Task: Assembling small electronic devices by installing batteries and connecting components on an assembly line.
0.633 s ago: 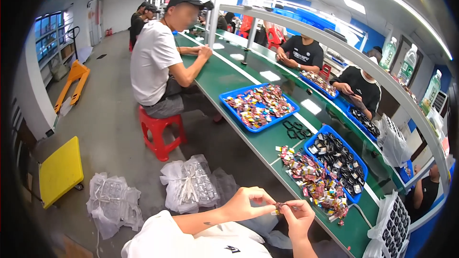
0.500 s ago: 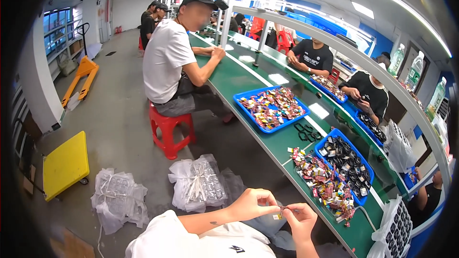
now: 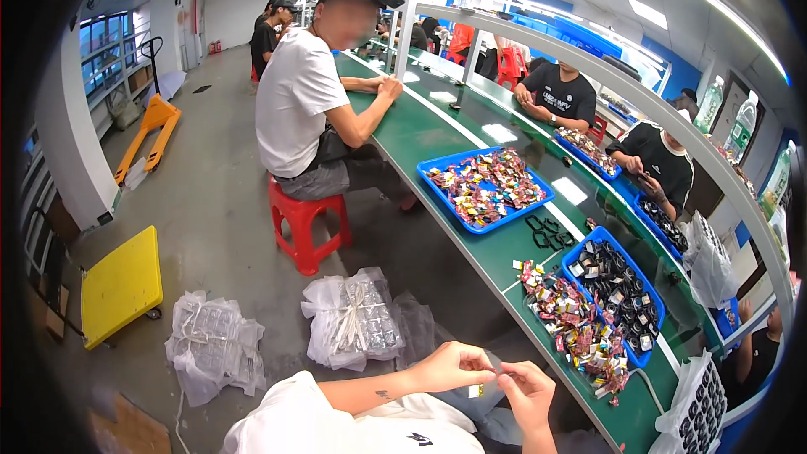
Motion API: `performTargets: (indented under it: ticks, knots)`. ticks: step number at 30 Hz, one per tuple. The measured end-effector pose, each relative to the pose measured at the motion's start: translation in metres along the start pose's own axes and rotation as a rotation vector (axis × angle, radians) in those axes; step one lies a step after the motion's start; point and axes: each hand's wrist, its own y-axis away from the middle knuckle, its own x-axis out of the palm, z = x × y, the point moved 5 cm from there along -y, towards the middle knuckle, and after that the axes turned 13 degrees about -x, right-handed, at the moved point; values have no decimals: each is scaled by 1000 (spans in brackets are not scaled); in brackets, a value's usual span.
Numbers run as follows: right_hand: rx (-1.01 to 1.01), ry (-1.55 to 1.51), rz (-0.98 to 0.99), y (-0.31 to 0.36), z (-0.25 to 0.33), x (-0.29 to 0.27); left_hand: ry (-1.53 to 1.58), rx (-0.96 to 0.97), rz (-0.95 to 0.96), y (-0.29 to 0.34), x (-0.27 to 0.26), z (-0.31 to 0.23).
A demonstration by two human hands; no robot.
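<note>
Close in front of my body, my left hand (image 3: 454, 367) and my right hand (image 3: 526, 390) meet, fingertips pinched. Between them is a small electronic part with a yellow-and-white tab (image 3: 477, 390), which hangs below my left fingers. Its rest is hidden by the fingertips. Right of my hands, on the green table, lies a loose heap of similar small parts (image 3: 580, 332) with reddish, white and yellow bits. Against that heap stands a blue tray (image 3: 658, 307) filled with black ring-shaped pieces (image 3: 618, 286).
Farther along the table are another blue tray (image 3: 551, 194) of reddish parts and some black frames (image 3: 548, 234). A person on a red stool (image 3: 307, 223) sits at the left edge. Plastic-wrapped bundles (image 3: 353, 319) and a yellow platform cart (image 3: 122, 286) occupy the floor.
The yellow-and-white tab has shifted left and a little lower, beneath my left fingers. Both hands remain pinched together. The whole view has shifted slightly.
</note>
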Motion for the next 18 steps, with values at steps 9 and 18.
performTargets:
  ticks: [9, 18]
  knots:
    - [-61, 47, 77, -15, -17, -23, 74, -168, 129, -37, 9, 4]
    - [162, -173, 116, -20, -63, -35, 24, -310, 170, -62, -10, 20]
